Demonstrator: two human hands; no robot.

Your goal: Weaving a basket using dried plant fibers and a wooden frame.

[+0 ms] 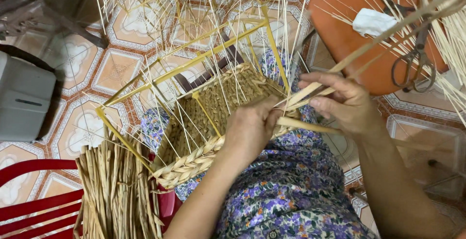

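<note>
The left hand (250,132) was closed over the rim of a half-made woven basket (213,117) that sat on the person's lap. The right hand (340,104) was just beside it, fingers pinched on a flat pale strand (369,44) that ran up & away from that hand twd an orange stool (340,35). A 2nd strand end (301,124) lay btwn the two hands.

The basket was built on a yellow wire frame (194,61). The low part of the walls was woven, w/ a thick braid along the near edge. The top part of the frame was bare, only thin sticks (233,6) poking up past the hands. So I'd say approx half was done; the upper walls were left to weave.

Scissors (412,59) & a white cloth (373,21) lay on the stool, beyond the right hand. A bundle of dry strands (116,190) leaned on a red chair (34,200), left of the left hand.
</note>
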